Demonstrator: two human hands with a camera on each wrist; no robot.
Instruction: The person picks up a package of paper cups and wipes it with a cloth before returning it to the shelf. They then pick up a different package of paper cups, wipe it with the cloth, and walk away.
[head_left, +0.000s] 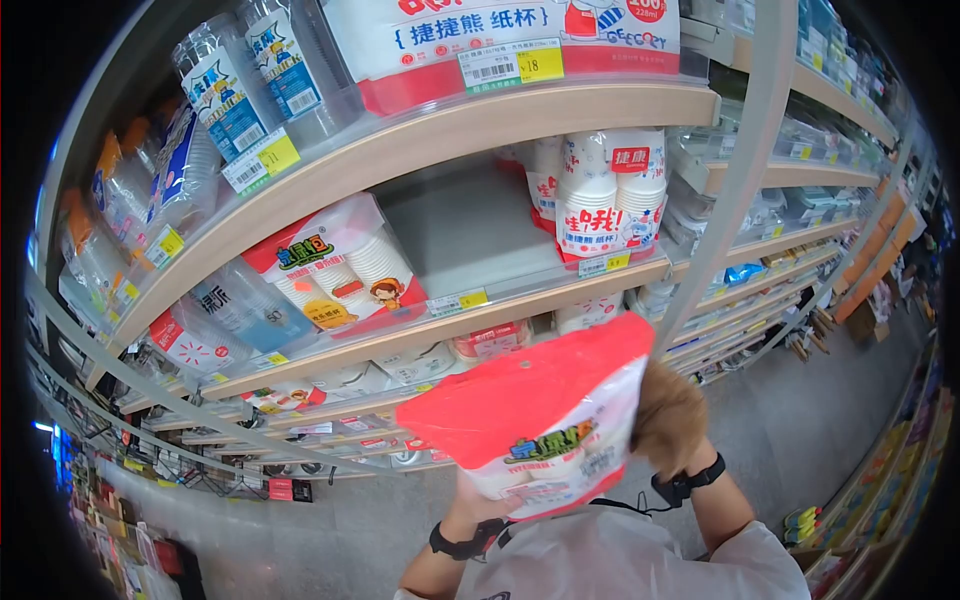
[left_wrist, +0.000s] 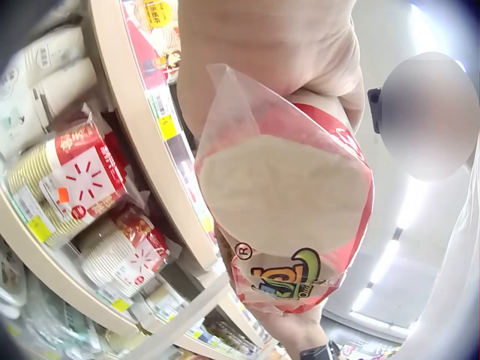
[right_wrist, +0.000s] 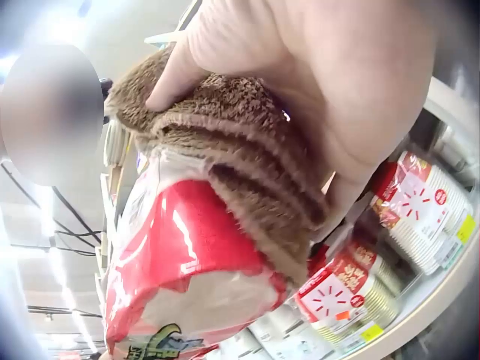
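Note:
A red-and-white plastic pack of paper cups (head_left: 560, 440) is held up in front of the person, apart from the shelves. My left hand (left_wrist: 270, 56) grips it at one end; in the head view most of that hand is behind the pack. At the other side, my right hand (right_wrist: 337, 75) holds a folded, fluffy brown cloth (right_wrist: 240, 142), thumb on top of its layers. The cloth (head_left: 668, 415) lies against the pack's side and covers much of the right hand in the head view.
A curved shelf (head_left: 480, 322) in front carries another cup pack (head_left: 335, 265) at left and stacked paper cups (head_left: 612, 195) at right. Clear plastic cups (head_left: 225, 95) stand on the upper shelf. A grey upright post (head_left: 735, 190) rises right of the pack. Grey floor (head_left: 780, 400) shows below.

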